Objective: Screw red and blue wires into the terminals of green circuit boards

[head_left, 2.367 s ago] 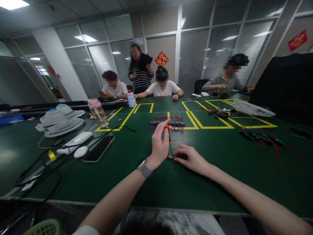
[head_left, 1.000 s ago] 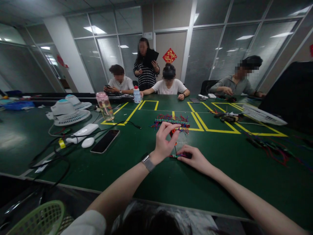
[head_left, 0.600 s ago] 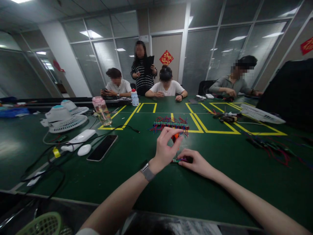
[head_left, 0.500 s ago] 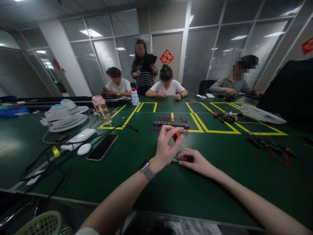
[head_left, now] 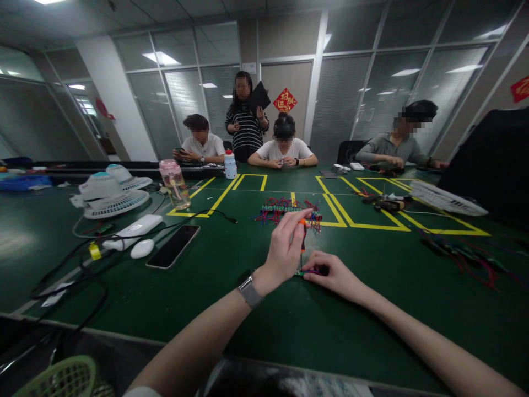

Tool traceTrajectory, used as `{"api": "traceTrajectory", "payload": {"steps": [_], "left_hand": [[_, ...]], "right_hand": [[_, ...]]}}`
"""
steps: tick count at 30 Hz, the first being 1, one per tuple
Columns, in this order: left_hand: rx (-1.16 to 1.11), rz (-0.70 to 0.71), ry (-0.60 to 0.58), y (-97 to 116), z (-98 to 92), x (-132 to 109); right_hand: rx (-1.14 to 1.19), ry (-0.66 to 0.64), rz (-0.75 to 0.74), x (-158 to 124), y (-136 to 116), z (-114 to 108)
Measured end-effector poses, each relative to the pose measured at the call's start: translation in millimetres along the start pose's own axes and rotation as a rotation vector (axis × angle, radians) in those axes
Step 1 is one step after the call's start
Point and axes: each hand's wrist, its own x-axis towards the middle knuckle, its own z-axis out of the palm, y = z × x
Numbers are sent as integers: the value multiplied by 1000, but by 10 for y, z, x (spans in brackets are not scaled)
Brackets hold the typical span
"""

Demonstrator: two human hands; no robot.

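Observation:
My left hand [head_left: 284, 251], with a watch on its wrist, pinches the orange handle of a small screwdriver [head_left: 303, 237] that stands upright, tip down. The tip meets a small green circuit board with coloured wires [head_left: 303, 272] lying on the green table [head_left: 256, 309]. My right hand [head_left: 336, 274] lies on the table with its fingertips pressed on that board, holding it down. Just beyond my hands lies a row of similar boards with red and blue wires [head_left: 287, 210].
A phone [head_left: 173, 246], a white mouse [head_left: 141, 248], a white power bank [head_left: 133, 230], black cables and two small fans [head_left: 108, 194] lie to the left. A pink bottle [head_left: 175, 184] stands behind them. Several people sit or stand at the far side. Loose wires [head_left: 471, 256] lie at right. A green basket [head_left: 61, 379] sits bottom left.
My left hand has kept twisting the screwdriver over the board, its fingers shifting on the handle. My right hand stays on the board. The camera view swayed slightly.

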Motion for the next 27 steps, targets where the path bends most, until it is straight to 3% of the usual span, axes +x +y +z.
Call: {"api": "traceTrajectory", "payload": {"steps": [3,7,9,12,16,27], "left_hand": [[33,29,-13,0,-7,26],[385,252,-19,-16,-74,99],[620,476,-155,-14,-120,151],[756,709,-301,18,-169,225],[767,882,-352,62,-167,262],[766,873,-225,11,-73,201]], "right_hand": [[-7,0,-1,-4,0,2],[-24,-1,-6,-2,3,4],[-39,8,-4,1,13,9],[-40,18,-11,-1,42,25],[-27,38,-39,-9,90,57],[-56,30,-111,-4,12,3]]}}
